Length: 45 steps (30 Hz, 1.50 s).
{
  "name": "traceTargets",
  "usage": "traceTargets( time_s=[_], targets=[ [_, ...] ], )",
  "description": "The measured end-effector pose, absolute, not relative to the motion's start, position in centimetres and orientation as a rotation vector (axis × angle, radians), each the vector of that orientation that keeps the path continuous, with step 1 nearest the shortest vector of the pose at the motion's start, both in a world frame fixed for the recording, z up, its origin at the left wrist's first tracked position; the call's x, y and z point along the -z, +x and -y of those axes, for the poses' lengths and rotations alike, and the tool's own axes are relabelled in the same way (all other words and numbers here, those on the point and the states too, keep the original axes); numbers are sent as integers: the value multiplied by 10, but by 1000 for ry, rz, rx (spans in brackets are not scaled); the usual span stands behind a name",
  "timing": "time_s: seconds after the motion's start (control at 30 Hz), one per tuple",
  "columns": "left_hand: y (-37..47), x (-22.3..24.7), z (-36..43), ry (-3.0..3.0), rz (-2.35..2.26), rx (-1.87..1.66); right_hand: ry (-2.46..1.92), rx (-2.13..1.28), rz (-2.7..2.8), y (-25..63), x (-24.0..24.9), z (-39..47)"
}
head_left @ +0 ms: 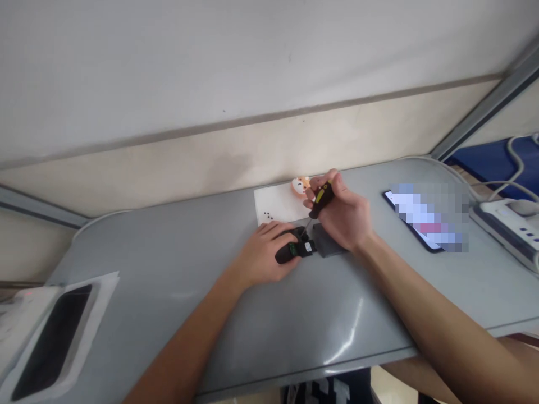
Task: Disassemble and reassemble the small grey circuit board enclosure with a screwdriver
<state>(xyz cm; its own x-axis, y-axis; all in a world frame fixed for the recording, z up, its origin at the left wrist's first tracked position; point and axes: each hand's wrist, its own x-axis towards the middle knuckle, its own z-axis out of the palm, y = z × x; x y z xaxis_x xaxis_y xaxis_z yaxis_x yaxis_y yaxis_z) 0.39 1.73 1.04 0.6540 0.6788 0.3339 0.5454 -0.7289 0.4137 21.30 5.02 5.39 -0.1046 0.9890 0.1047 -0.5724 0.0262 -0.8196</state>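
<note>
My left hand [267,252] is wrapped round a small black device [295,249] on the grey table, holding it down. Part of a green board and a white label show on the device. In my right hand [343,210] is a black and yellow screwdriver [323,199], its thin shaft slanting down to the device. A dark flat block [330,242] lies under my right wrist. Behind the device is a white sheet [273,203] with several tiny dark screws [268,215] on it. An orange and white animal-faced object [300,186] stands by my right fingers.
A phone with a lit screen [415,221] lies to the right on the table [168,252]. Farther right is a white power strip [509,227] with cables. At the left edge, a dark phone [54,342] rests on white material. A wall runs behind the table.
</note>
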Motion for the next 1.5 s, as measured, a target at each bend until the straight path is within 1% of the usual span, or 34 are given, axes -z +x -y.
traceTargets(
  time_s=[0.2, 0.6, 0.9, 1.13, 1.27, 1.5],
  targets=[
    [3, -9, -18, 2598, -987, -709, -579, -1606, 894, 212, -58, -51],
    [4, -10, -17, 2602, -979, -706, -654, -1492, 887, 213, -59, -50],
    [4, -11, -17, 2588, -988, -685, -541, -1586, 815, 211, -57, -46],
    [5, -13, -16, 2579, -1007, -671, -654, -1521, 904, 216, -61, -49],
    [5, -13, -16, 2583, -1002, -666, -652, -1581, 911, 214, -61, -49],
    [5, -13, -16, 2578, -1000, -666, -640, -1581, 865, 212, -62, -44]
  ],
)
